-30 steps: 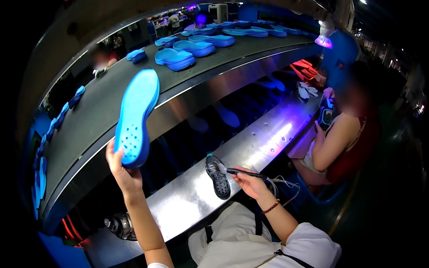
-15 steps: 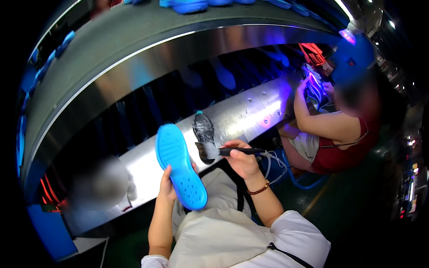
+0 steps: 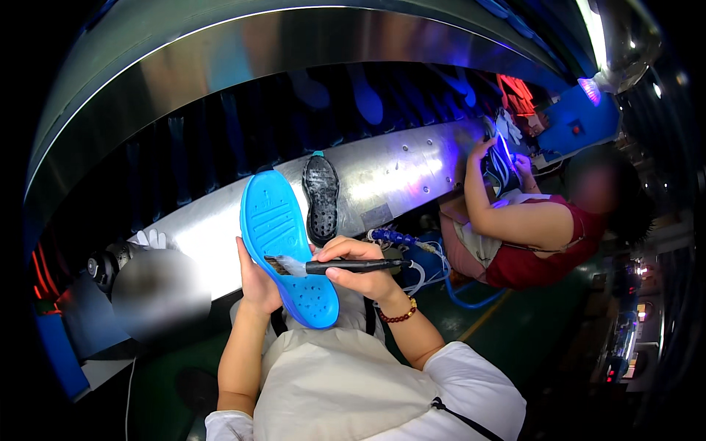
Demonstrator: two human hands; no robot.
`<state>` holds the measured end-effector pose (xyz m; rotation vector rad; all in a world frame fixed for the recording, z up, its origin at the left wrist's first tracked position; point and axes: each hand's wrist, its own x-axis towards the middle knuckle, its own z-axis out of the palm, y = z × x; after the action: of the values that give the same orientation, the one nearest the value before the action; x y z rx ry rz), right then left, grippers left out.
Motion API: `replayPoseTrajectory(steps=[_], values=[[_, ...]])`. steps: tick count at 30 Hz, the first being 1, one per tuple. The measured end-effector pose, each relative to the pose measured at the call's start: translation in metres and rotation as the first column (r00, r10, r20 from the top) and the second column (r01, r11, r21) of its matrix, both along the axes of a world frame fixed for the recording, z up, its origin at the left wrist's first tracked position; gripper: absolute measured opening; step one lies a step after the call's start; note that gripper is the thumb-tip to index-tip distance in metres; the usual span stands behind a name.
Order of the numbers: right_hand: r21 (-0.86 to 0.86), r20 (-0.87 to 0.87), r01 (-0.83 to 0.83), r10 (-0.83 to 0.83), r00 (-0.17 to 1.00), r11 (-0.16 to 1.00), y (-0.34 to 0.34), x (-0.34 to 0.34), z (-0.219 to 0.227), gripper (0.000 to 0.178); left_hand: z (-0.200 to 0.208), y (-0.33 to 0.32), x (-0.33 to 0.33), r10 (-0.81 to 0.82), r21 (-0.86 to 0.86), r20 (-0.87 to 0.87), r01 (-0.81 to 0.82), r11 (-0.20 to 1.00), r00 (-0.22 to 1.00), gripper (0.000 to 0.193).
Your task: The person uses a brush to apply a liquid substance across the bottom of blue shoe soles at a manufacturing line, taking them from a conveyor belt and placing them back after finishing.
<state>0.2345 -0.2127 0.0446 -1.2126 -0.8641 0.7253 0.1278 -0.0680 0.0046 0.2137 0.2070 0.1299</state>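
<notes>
Dark sole lies on the metal ledge at the blue sole's 1 o'clock, co-worker sits at 3 o'clock, and the brush crosses the blue sole's middle, hiding a strip (bristle pressure: cannot tell). Blue sole is bright and long, raised-rimmed, with grooves toward 11 o'clock and small holes toward 5 o'clock. It is held before the apron, left hand grasping its 7 o'clock edge, right hand at 4 o'clock pinching the brush's black handle.

Brush over sole, bench beyond
</notes>
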Motion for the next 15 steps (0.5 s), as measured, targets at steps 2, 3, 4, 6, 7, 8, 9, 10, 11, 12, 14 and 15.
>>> replayPoseTrajectory(steps=[2,3,4,6,7,8,9,10,11,12,14,15], values=[[-0.021,-0.023,-0.012,0.012,1.0,1.0,0.003,0.0,0.0,0.021,-0.006,0.001,-0.001,0.002,0.025,0.049,-0.003,1.0,0.999,0.076],[-0.034,-0.023,-0.012,0.011,1.0,0.999,0.003,-0.001,0.0,0.021,-0.005,0.001,0.001,0.015,-0.022,-0.038,-0.016,1.0,0.999,0.081],[-0.036,-0.041,0.002,-0.003,0.999,0.999,0.003,-0.002,0.0,0.021,-0.006,0.0,0.004,0.022,-0.069,-0.125,-0.031,0.997,0.992,0.085],[-0.06,-0.067,0.012,-0.016,0.998,0.998,0.004,-0.005,0.003,0.022,-0.014,0.001,0.003,0.014,-0.085,-0.132,-0.025,0.996,0.991,0.085],[-0.078,-0.078,0.009,-0.015,0.997,0.997,0.004,-0.005,0.003,0.022,-0.018,0.0,0.001,0.009,-0.088,-0.138,-0.021,0.996,0.99,0.084],[-0.1,-0.06,0.005,-0.011,0.998,0.995,0.004,-0.005,0.003,0.022,-0.02,0.0,0.002,0.021,-0.118,-0.176,-0.042,0.992,0.984,0.083],[-0.118,-0.04,0.001,-0.006,0.999,0.993,0.006,-0.004,0.001,0.022,-0.023,0.0,0.001,0.018,-0.131,-0.184,-0.042,0.99,0.983,0.083],[-0.119,-0.047,-0.004,-0.002,0.999,0.993,0.005,-0.005,-0.001,0.022,-0.027,-0.001,0.0,0.039,-0.13,-0.216,-0.068,0.989,0.976,0.083],[-0.134,-0.055,-0.002,-0.005,0.998,0.991,0.005,-0.005,-0.002,0.022,-0.031,-0.002,-0.001,0.059,-0.128,-0.248,-0.093,0.987,0.967,0.082],[-0.139,-0.084,-0.008,-0.004,0.996,0.99,0.008,-0.006,-0.001,0.022,-0.035,-0.001,-0.003,0.046,-0.12,-0.225,-0.074,0.99,0.973,0.081],[-0.156,-0.118,-0.014,-0.005,0.993,0.988,0.012,-0.008,-0.002,0.022,-0.04,-0.001,-0.008,0.051,-0.193,-0.25,-0.101,0.976,0.967,0.081],[-0.149,-0.125,-0.02,0.001,0.992,0.989,0.013,-0.007,-0.003,0.022,-0.041,0.0,-0.007,0.049,-0.249,-0.269,-0.118,0.961,0.962,0.081]])
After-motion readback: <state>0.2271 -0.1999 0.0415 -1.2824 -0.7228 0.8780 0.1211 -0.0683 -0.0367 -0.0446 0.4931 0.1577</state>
